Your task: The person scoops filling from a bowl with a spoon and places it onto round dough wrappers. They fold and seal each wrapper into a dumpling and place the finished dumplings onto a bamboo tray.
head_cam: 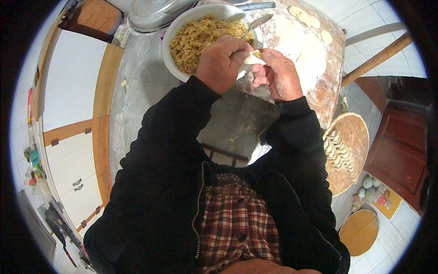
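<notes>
Between the fingertips of my left hand point(224, 63) and my right hand point(282, 75) is a partly folded dumpling wrapper point(252, 60), with a bit of filling showing at its open top. Both hands are above the near right rim of a large white bowl point(166, 54). Chopped filling point(202, 30) fills much of that bowl, and a metal spoon point(260, 22) leans in it. Right of the bowl lies a floured wooden board point(333, 73). Flat dough pieces, among them an oval one point(304, 17) and a small round one point(326, 36), rest on the board.
A round tray point(359, 137) at the right carries rows of shaped dumplings point(338, 147). Beyond it are several eggs point(368, 182) and a round wooden board point(359, 233). A wooden pole point(379, 58) slants at upper right. Behind the bowl sits a metal lid point(150, 12); cabinets point(72, 78) stand left.
</notes>
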Motion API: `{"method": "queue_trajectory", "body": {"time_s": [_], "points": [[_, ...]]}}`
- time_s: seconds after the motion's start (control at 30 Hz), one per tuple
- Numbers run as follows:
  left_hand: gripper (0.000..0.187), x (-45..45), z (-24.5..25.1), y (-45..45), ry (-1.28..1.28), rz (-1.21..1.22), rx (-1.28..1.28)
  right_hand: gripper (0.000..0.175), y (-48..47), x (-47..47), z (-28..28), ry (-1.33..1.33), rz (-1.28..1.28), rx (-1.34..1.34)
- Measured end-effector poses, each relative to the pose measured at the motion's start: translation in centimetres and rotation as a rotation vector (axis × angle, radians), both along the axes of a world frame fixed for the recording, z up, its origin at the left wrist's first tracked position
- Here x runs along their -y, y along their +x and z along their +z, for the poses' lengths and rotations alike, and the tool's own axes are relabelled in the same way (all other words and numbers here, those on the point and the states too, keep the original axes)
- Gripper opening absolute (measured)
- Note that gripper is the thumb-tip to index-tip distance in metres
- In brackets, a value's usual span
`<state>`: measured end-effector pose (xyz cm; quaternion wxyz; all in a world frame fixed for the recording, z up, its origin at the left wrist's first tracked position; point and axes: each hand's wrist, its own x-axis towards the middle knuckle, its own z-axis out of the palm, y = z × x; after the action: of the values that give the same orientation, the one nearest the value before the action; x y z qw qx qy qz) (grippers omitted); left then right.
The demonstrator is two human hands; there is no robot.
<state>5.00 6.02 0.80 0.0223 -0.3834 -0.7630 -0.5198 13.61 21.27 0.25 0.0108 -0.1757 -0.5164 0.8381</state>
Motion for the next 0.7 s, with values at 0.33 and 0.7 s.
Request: {"method": "queue_trajectory", "body": {"time_s": [0.33, 0.7], "points": [[0.007, 0.06, 0.12, -0.03, -0.028, -0.09, -0.108, 0.025, -0.06, 0.0, 0.14, 0.099, 0.051, 0.103], [0.011, 0.57, 0.42, -0.36, 0.034, -0.039, 0.196, 0.053, 0.08, -0.28, -0.64, 0.217, 0.133, -0.085]]}}
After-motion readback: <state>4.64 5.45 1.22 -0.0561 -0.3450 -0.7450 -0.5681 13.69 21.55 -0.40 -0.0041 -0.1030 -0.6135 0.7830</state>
